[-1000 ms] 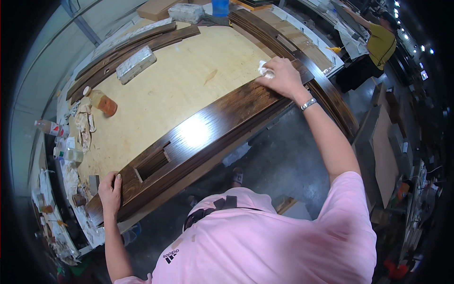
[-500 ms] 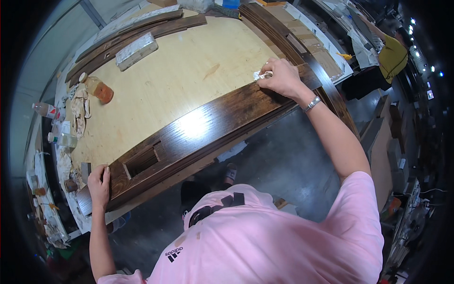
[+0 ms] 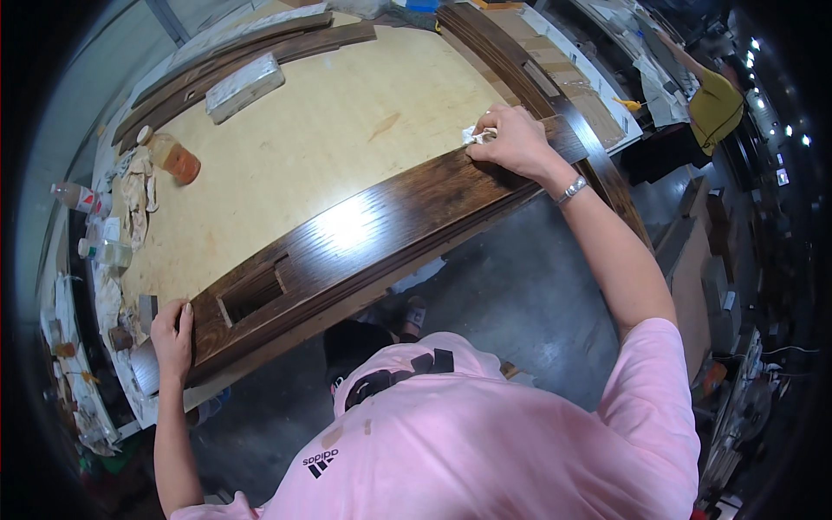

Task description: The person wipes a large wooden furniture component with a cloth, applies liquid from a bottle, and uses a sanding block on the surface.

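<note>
A long dark-brown varnished wooden board (image 3: pixel 394 208) with a rectangular cutout near its left end lies along the table's near edge. My left hand (image 3: pixel 172 340) grips the board's left end, its fingers curled over the edge. At the far edge near the right end, my right hand (image 3: pixel 513 143) pinches a crumpled white wad (image 3: pixel 473 136), cloth or paper, against the wood. The fingers partly hide the wad. Beneath this board, more dark wood shows along the near side.
On the pale plywood tabletop (image 3: pixel 347 113) stand a bottle of orange-brown liquid (image 3: pixel 176 158) and a wrapped white block (image 3: pixel 245 88). Curved dark boards (image 3: pixel 498 56) lie at the far right, others (image 3: pixel 286 54) at the far left. A person in a yellow-green top (image 3: pixel 718 111) works at the right.
The whole view has shifted slightly, so most things sit a little further left. Both hands keep nearly the same places on the board, and the white wad stays in my right hand.
</note>
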The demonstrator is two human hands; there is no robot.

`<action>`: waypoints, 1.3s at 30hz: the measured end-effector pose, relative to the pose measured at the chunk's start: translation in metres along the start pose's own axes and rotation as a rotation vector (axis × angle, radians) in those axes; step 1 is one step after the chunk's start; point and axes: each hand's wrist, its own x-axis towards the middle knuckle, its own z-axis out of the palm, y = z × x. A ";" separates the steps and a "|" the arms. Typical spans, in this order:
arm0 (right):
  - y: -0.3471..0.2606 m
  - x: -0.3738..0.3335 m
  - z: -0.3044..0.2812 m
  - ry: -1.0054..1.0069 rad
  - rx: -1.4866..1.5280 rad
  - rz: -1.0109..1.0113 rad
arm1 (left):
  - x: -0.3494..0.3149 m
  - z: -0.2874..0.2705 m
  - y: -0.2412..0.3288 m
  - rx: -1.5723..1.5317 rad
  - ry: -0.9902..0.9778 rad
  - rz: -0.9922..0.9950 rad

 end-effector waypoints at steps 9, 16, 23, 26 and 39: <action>-0.005 0.002 0.001 -0.021 -0.002 0.058 | -0.001 -0.001 0.003 0.000 -0.001 -0.003; -0.110 -0.062 0.052 0.309 0.336 -0.640 | -0.001 0.001 -0.002 0.010 -0.024 -0.012; -0.008 -0.090 0.039 0.607 -0.029 -0.473 | -0.002 0.001 -0.006 0.012 -0.005 -0.024; -0.022 -0.091 0.043 0.540 0.026 -0.417 | 0.003 0.002 -0.004 -0.008 -0.017 -0.008; -0.056 -0.082 0.019 0.288 0.085 -0.118 | -0.003 0.004 0.000 -0.011 0.012 -0.036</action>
